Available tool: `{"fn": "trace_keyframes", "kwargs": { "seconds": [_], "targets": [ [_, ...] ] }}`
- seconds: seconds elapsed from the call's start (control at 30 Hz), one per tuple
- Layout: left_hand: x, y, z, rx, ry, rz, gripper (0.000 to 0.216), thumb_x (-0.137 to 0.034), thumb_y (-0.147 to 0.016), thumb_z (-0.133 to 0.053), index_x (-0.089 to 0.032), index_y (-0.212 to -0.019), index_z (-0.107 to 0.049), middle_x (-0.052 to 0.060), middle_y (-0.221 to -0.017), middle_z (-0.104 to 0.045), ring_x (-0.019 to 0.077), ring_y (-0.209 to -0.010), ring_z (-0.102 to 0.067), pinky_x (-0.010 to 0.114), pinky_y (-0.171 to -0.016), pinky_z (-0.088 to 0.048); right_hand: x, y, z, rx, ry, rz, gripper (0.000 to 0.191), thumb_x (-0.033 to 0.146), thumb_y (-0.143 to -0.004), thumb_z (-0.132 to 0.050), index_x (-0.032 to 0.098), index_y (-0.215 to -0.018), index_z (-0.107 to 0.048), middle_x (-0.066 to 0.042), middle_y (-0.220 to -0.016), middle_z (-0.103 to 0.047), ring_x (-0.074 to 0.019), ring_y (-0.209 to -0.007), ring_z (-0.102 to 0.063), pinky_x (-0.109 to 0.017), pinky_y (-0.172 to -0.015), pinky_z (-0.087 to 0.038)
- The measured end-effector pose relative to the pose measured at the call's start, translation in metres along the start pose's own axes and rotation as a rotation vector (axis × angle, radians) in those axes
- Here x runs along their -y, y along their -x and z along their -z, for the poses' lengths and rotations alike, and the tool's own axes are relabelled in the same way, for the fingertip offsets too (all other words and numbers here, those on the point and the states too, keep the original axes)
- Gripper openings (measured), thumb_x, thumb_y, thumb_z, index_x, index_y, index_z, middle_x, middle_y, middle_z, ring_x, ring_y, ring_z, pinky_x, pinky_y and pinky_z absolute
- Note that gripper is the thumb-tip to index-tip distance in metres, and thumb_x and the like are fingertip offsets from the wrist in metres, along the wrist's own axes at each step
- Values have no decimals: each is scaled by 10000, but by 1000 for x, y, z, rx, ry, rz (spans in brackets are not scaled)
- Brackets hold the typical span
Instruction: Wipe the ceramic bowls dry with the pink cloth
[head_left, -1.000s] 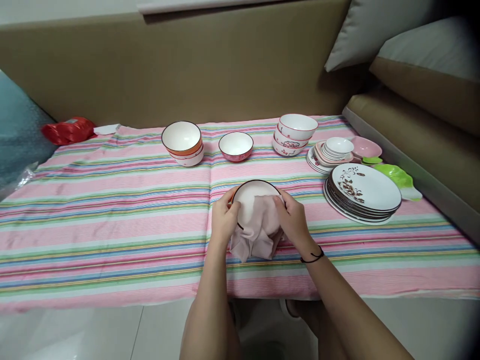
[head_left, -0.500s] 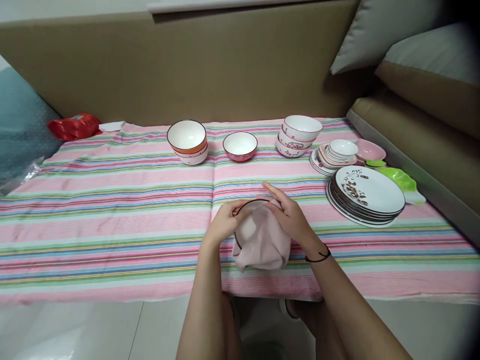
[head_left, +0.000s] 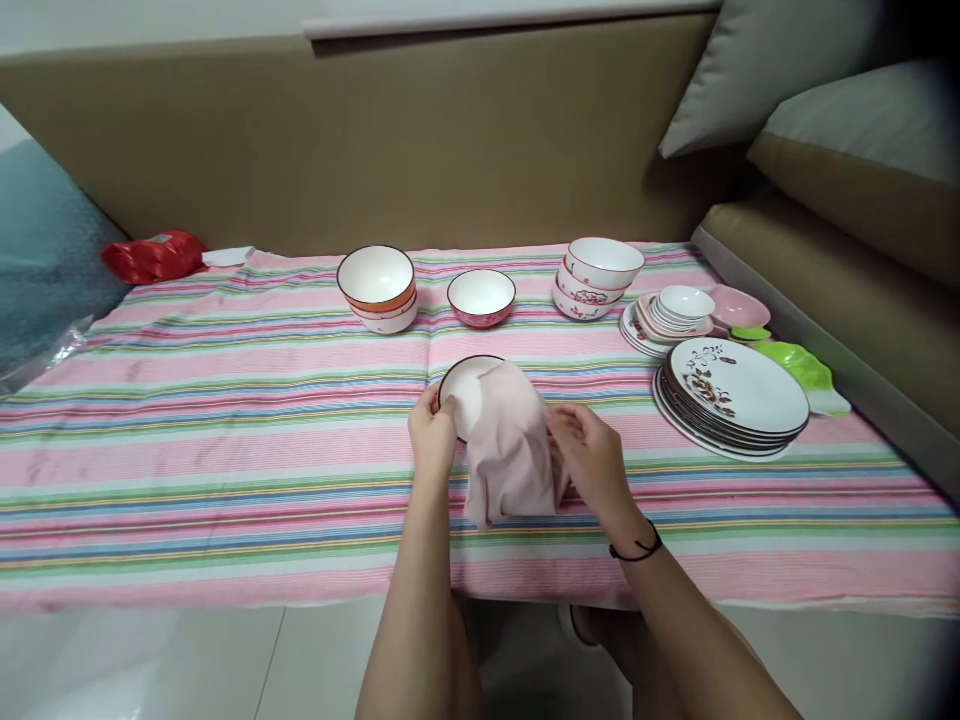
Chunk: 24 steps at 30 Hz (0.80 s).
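Note:
A white bowl with a dark rim (head_left: 460,392) is tilted above the striped cloth near the front. My left hand (head_left: 433,430) grips its left edge, thumb over the rim. A pale pink cloth (head_left: 510,440) covers the bowl's right part and hangs down in folds in front of it. My right hand (head_left: 589,450), wearing a black cord on the wrist, has its fingers curled on the cloth's right side. The bowl's underside and right rim are hidden by the cloth.
Behind stand a bowl stack (head_left: 376,285), a single red bowl (head_left: 481,298) and another bowl stack (head_left: 598,275). To the right are stacked plates (head_left: 739,385), small dishes (head_left: 684,305), a pink dish (head_left: 739,306) and a green leaf-shaped dish (head_left: 802,370). A red package (head_left: 154,257) lies far left.
The bowl has moved up and a little left, turning more of its inside into view. My right hand has dropped from the rim to the cloth's right side.

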<state>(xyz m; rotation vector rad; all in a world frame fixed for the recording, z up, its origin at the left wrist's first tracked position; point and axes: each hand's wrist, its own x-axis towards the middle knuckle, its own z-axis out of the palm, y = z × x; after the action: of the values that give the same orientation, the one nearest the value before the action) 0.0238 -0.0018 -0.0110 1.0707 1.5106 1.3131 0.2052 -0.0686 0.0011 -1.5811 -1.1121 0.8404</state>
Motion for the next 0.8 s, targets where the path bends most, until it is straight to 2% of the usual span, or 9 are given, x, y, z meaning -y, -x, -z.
{"fn": "trace_keyframes", "kwargs": {
  "seconds": [0.1,0.2,0.3,0.37,0.5,0.67,0.73,0.8],
  "targets": [
    [-2,2,-2,4,-7,6,289,-243,-692,-526,-140,-913,-681,4,-745,-623,155,-689,-546,265,-649,-438,2,6,-8,106,44,0,375,550,-827,-582,185,-894,-634,-64,-891,-682,-233,-842,-627,-336,-739,-481],
    [-10,10,-6,112,-39,-79,310,-231,-728,-516,-151,-961,-703,22,-857,-679,182,-800,-590,286,-738,-464,0,2,-13,133,157,-2,339,526,-860,-485,200,-783,-535,-28,-719,-604,-215,-694,-564,-317,-616,-420],
    [-19,16,-6,222,-106,-151,377,-185,-738,-495,-160,-1047,-711,40,-992,-712,210,-917,-612,309,-823,-465,-6,-8,-10,111,201,-1,234,430,-833,-448,205,-829,-513,-45,-774,-614,-240,-740,-572,-336,-643,-428],
    [-24,17,-3,303,-137,-158,409,-150,-710,-488,-164,-1047,-719,37,-1002,-720,217,-919,-621,317,-827,-471,-9,-15,-6,129,209,25,222,380,-806,-442,199,-889,-539,-72,-855,-643,-264,-808,-588,-358,-694,-445],
    [-28,13,7,486,-163,-142,373,-115,-650,-477,-173,-899,-748,10,-870,-721,209,-814,-619,308,-756,-482,-11,-24,2,278,219,109,244,332,-811,-448,189,-950,-588,-76,-915,-671,-269,-859,-604,-361,-746,-457],
    [-31,9,16,742,-173,-74,268,-118,-642,-476,-168,-736,-722,-14,-706,-649,163,-667,-550,264,-630,-429,-5,-25,5,490,261,229,295,232,-832,-464,207,-1084,-615,-50,-1029,-686,-249,-943,-621,-337,-808,-443],
    [-32,9,18,817,-224,-65,176,-137,-670,-507,-166,-635,-677,-22,-622,-588,140,-601,-496,251,-580,-392,-1,-24,4,537,290,265,234,220,-837,-473,209,-998,-642,-33,-974,-692,-230,-886,-623,-314,-775,-434],
    [-34,9,18,886,-270,-56,170,-201,-730,-548,-169,-599,-652,-19,-593,-563,136,-578,-477,253,-562,-383,2,-23,2,558,308,280,177,237,-854,-470,204,-858,-644,-15,-854,-683,-206,-781,-608,-288,-701,-416]
  ]
}}
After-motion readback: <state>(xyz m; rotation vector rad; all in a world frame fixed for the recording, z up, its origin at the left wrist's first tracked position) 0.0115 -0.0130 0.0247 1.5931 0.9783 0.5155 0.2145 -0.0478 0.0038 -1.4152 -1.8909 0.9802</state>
